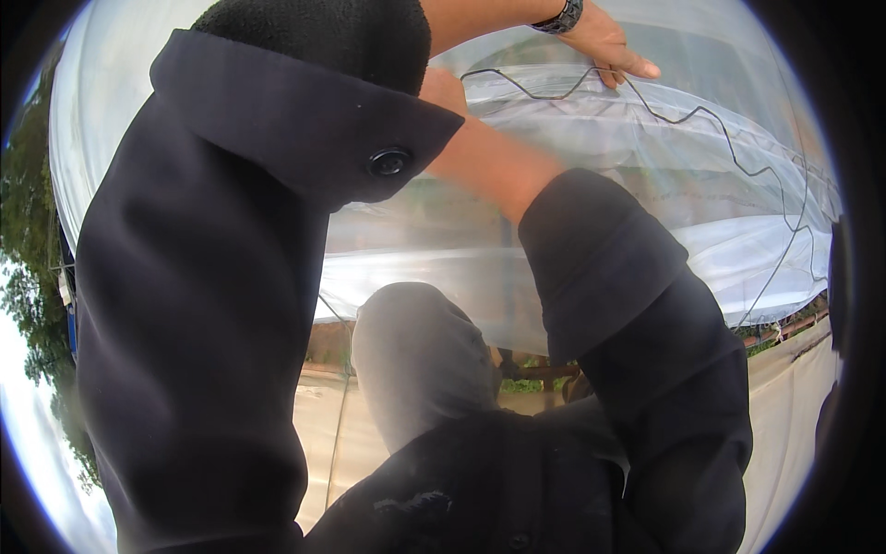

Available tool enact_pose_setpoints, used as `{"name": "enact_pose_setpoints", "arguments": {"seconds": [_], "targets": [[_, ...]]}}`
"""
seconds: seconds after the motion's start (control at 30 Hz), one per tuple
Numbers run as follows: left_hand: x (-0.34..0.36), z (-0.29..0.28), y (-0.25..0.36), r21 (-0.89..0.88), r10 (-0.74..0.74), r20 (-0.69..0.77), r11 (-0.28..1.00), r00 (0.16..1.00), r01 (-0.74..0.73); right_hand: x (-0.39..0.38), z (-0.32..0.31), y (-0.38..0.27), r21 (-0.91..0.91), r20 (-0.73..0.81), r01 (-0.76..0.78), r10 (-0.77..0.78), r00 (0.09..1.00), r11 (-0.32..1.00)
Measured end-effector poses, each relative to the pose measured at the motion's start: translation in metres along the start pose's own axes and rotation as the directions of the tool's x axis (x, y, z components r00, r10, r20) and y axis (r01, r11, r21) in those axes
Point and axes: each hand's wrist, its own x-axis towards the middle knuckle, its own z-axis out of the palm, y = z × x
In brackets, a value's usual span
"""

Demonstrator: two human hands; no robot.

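Both my arms, in dark sleeves with turned-back cuffs, reach up and cross. My left hand (602, 44), with a dark watch at its wrist, is at the top centre right. Its fingers close on a thin dark zigzag wire (703, 111); one finger sticks out to the right. My right hand (444, 90) lies to the left of it, blurred and partly behind my left cuff. The wire reaches its edge, but its fingers are hidden. Behind the wire spreads clear plastic film (591, 138), gathered in folds.
Between my arms, low in the view, is a person in a grey hood (411, 355) and dark jacket. The wire's free length bends down to the right along the film. Beige sheeting (780, 406) hangs lower down. Trees (32, 185) stand outside on the left.
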Motion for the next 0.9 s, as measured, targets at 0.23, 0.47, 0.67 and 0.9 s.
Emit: {"name": "enact_pose_setpoints", "arguments": {"seconds": [0.23,0.47,0.67,0.9], "targets": [[0.008,-0.012,0.0,-0.192,-0.089,0.04,0.977,0.995,0.095,0.018,0.014,0.005,-0.062,0.048,-0.041,0.044,0.998,0.997],[0.011,-0.02,0.0,-0.276,-0.12,0.067,0.952,0.99,0.134,0.038,0.019,0.008,-0.171,0.045,-0.044,0.052,0.998,0.984],[0.007,-0.021,0.002,-0.327,-0.133,0.082,0.933,0.988,0.152,0.037,0.016,0.013,-0.108,0.023,0.015,-0.013,1.0,0.994],[0.012,-0.026,0.002,-0.247,-0.192,0.166,0.942,0.967,0.229,0.041,0.021,0.016,-0.072,-0.11,0.104,-0.111,0.988,0.992]]}}
